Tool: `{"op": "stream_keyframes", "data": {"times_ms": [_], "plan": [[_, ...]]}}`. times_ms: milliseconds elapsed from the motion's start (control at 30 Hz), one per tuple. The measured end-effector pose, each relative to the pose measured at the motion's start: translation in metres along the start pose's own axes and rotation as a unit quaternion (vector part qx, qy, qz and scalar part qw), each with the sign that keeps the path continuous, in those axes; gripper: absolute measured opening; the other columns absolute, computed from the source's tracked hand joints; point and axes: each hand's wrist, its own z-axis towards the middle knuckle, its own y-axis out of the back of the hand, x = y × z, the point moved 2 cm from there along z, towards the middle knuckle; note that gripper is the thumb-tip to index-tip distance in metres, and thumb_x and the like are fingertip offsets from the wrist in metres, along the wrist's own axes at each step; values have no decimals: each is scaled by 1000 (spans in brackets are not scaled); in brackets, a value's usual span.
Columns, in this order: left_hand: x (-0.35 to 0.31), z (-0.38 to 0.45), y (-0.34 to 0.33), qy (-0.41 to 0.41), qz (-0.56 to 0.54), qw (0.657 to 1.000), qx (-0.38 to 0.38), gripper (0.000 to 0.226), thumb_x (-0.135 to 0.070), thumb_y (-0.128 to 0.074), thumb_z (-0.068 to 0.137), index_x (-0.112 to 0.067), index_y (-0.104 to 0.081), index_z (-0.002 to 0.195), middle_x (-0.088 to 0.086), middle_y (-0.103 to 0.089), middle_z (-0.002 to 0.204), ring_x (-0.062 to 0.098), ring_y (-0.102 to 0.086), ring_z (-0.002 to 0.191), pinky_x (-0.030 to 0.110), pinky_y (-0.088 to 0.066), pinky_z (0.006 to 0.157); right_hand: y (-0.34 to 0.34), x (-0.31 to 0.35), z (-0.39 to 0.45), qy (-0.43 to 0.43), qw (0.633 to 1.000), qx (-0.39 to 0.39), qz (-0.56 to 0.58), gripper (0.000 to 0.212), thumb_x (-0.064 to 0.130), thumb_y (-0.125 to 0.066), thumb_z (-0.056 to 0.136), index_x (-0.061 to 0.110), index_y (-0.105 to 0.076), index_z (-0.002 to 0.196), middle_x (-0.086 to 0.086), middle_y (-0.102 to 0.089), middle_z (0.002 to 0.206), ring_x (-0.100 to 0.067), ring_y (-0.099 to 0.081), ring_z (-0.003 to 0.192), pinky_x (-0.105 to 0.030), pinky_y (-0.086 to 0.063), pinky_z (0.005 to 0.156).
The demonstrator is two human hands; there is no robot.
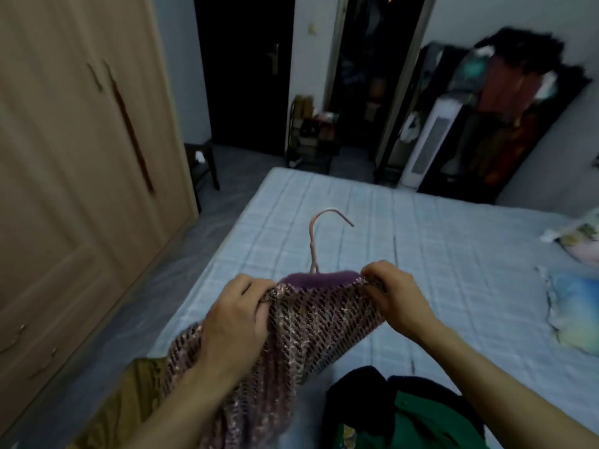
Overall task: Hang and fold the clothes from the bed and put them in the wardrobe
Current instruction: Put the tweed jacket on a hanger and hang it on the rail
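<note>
Wood-look wardrobe (74, 163) fills the left side, doors closed, with a peeling strip down one panel. Moving right, the left hand (235, 322) has its fingers clenched around the shoulder of a knit top (308, 328), a loose open-weave thing in pink, brown and cream with a fuzzy purple lining showing at the neck. A pink hanger (319, 234) is inside it, hook poking up out of the collar. The right hand (393, 294) pinches the other shoulder, so the top is held up over the near edge of the bed (421, 241), which has a pale blue checked sheet. Below sit dark clothes and a green garment (418, 422). Far right, pastel pillows (573, 306).
</note>
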Motion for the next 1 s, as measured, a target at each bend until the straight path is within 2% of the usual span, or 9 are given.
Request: {"op": "stream_keyframes", "data": {"times_ms": [133, 300, 467, 533, 667, 867, 1000], "plan": [[-37, 24, 43, -36, -10, 998, -53, 31, -3, -68, 82, -24, -65, 104, -8, -57, 97, 16, -57, 92, 32, -49, 76, 65, 47, -8, -3, 997, -71, -26, 18, 7, -70, 85, 22, -62, 92, 6, -61, 90, -10, -55, 83, -27, -44, 77], [-74, 38, 86, -85, -60, 989, -109, 30, 1, -68, 81, -18, -69, 104, -4, -61, 99, 18, -59, 96, 38, -51, 84, 134, 111, -25, 11, 985, -160, -70, 14, 7, -69, 86, 17, -63, 92, 2, -60, 90, -16, -57, 82, -31, -45, 74], [-109, 43, 122, -114, -112, 971, -180, 27, 2, -68, 84, -17, -70, 103, -5, -61, 99, 15, -58, 96, 25, -46, 85, 186, 169, -52, 35, 962, -246, -110, 12, 11, -69, 89, 19, -63, 96, 7, -56, 94, -11, -56, 85, -23, -46, 77], [-126, 43, 135, -124, -125, 963, -202, 24, 0, -66, 86, -15, -69, 104, -2, -61, 100, 18, -59, 97, 29, -46, 86, 204, 189, -64, 41, 953, -275, -116, 11, 11, -69, 89, 19, -63, 96, 7, -57, 93, -10, -56, 84, -22, -45, 76], [-162, 38, 160, -114, -125, 956, -239, 21, -1, -65, 88, -13, -70, 105, 1, -63, 101, 22, -58, 99, 41, -50, 86, 230, 218, -86, 38, 942, -311, -116, 11, 14, -69, 89, 19, -64, 97, 7, -58, 95, -10, -56, 86, -21, -45, 78], [-216, 18, 204, -164, -65, 947, -270, 19, -4, -67, 89, -11, -70, 106, 4, -63, 102, 25, -59, 99, 43, -49, 87, 267, 242, -125, 54, 932, -349, -82, 9, 15, -68, 89, 19, -64, 96, 8, -58, 95, -4, -54, 84, -8, -38, 76], [-237, -15, 238, -202, 6, 949, -244, 20, -3, -67, 88, -13, -69, 105, 1, -62, 100, 22, -58, 96, 38, -48, 85, 275, 248, -148, 70, 937, -340, -32, 11, 15, -68, 89, 22, -63, 96, 9, -57, 94, 2, -54, 88, -10, -40, 76]]}}
